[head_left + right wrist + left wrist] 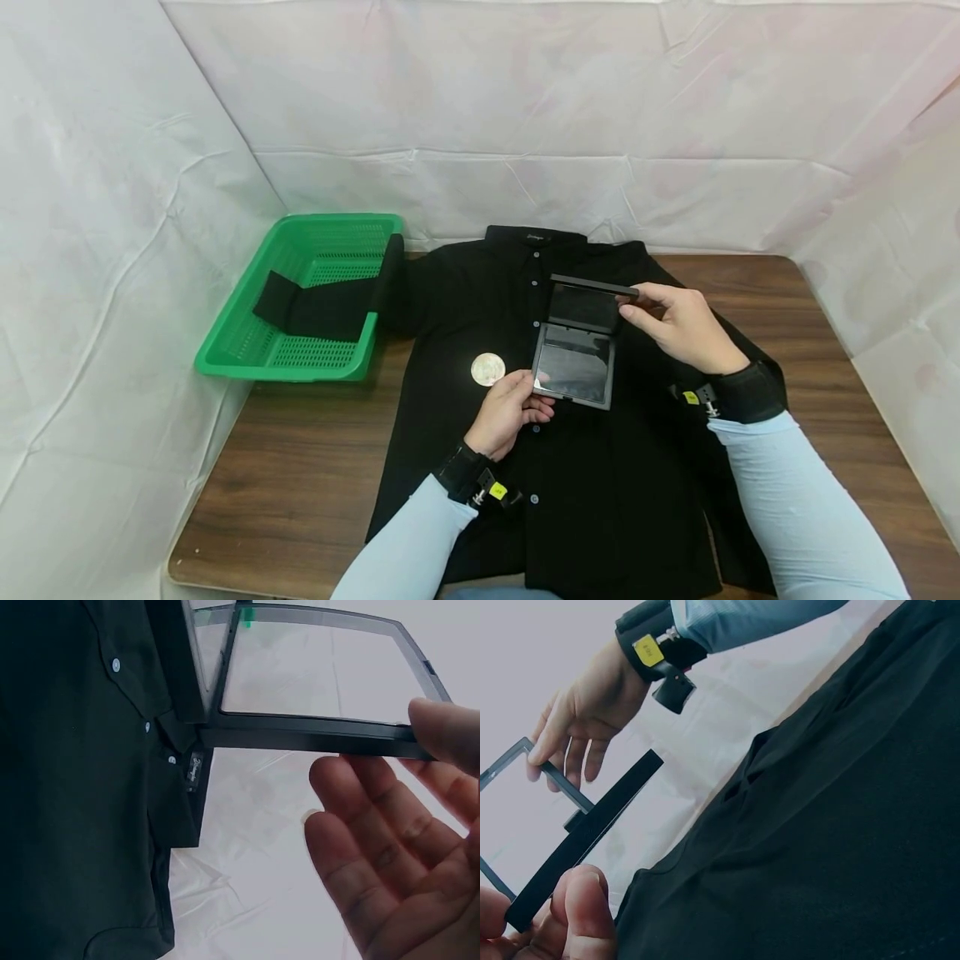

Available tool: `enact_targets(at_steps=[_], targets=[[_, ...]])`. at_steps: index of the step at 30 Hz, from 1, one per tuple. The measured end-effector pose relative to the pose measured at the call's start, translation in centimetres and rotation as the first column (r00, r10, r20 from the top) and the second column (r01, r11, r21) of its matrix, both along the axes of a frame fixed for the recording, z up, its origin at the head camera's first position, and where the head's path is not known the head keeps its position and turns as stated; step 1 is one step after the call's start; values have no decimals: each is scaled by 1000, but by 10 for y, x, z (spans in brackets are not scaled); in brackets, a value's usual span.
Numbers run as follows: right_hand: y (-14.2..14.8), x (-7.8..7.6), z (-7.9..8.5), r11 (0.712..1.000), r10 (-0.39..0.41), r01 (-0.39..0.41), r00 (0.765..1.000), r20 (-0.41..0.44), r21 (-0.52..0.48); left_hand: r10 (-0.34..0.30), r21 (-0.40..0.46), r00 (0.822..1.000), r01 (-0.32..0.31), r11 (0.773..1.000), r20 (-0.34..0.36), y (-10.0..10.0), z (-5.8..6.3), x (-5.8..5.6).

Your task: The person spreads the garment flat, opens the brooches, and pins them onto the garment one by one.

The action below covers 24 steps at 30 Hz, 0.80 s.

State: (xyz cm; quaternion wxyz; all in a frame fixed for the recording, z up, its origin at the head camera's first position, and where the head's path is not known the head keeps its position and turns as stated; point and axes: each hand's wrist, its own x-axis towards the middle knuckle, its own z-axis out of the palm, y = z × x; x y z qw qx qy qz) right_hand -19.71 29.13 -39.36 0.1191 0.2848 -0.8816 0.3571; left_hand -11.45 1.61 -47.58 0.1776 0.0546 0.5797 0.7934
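A black-framed hinged display case (pixel 573 364) with clear panes stands opened out above a black button-up shirt (pixel 457 433). My left hand (pixel 504 410) holds the lower half at its near left corner; in the left wrist view the thumb and fingers pinch the thick black edge (pixel 592 832). With my right hand (pixel 681 327) I pinch the raised lid (pixel 315 736) by its right side, thumb on one face and fingers on the other. A round silvery coin (pixel 487 369) lies on the shirt just left of the case, close to my left hand.
A green plastic basket (pixel 217 362) stands at the left of the brown wooden table (pixel 300 467). One shirt sleeve (pixel 330 310) drapes over its side and into it. White sheeting (pixel 525 100) hangs behind and at both sides.
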Motion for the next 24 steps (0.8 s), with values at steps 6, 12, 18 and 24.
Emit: enact_targets(at_steps=[6,12,18,24], targets=[[-1,0,6,1000,10,-9,996,87,-10,8,-29,1000,-8,1000,-19,-1,-3,2],[-7,-2,13,1000,-22,22,999,30,-13,9,-54,999,-11,998,-31,0,-4,5],[-9,-2,12,1000,-6,6,1000,0,23,12,-58,1000,-13,998,-16,2,-6,7],[-9,-1,15,1000,22,-22,1000,-1,18,19,-52,1000,-20,998,-26,3,-5,7]])
